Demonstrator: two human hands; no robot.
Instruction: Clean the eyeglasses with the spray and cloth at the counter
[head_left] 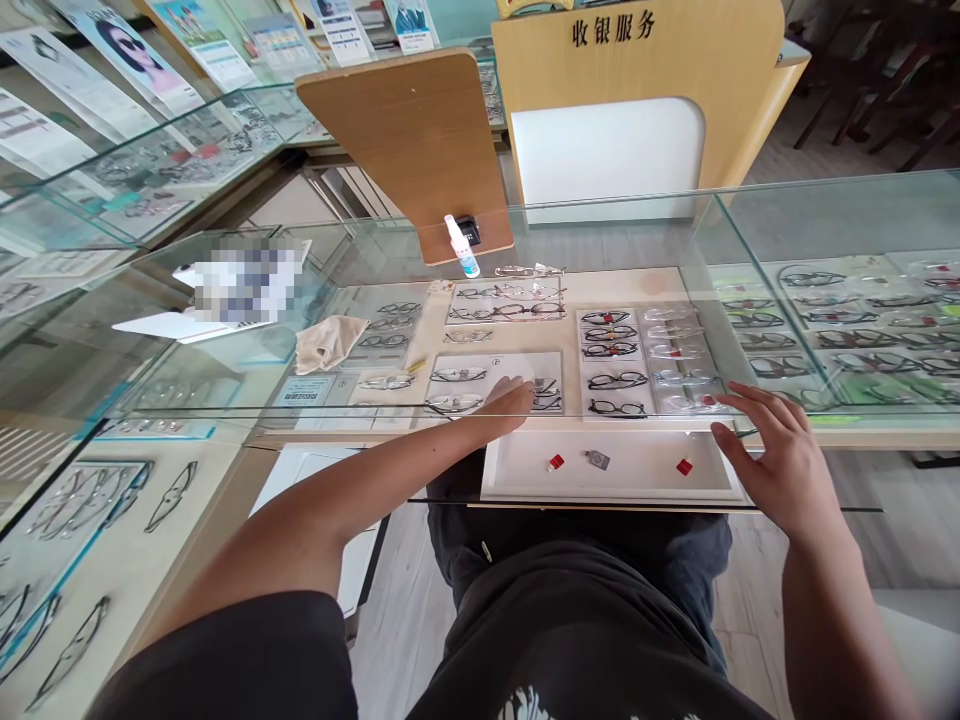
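Inside the glass display case, my left hand point(511, 405) is bent closed over a white tray point(499, 367). It covers the left part of some dark-framed eyeglasses point(549, 394); my fingertips are hidden, so I cannot tell if it holds any. More eyeglasses point(459, 375) lie on the tray's left side. My right hand point(780, 460) is open, fingers apart, at the case's front edge by the right end of a pulled-out white drawer point(637, 480). In that drawer lie two small red pieces point(556, 462) and a grey tag point(597, 459).
Trays of dark eyeglasses point(616, 380) and clear-framed eyeglasses point(679, 352) sit right of centre. A spray bottle point(463, 247) and a wooden board point(420, 140) stand behind. A beige cloth point(330, 343) and papers point(289, 285) are at left. The glass top edge point(390, 410) runs across in front.
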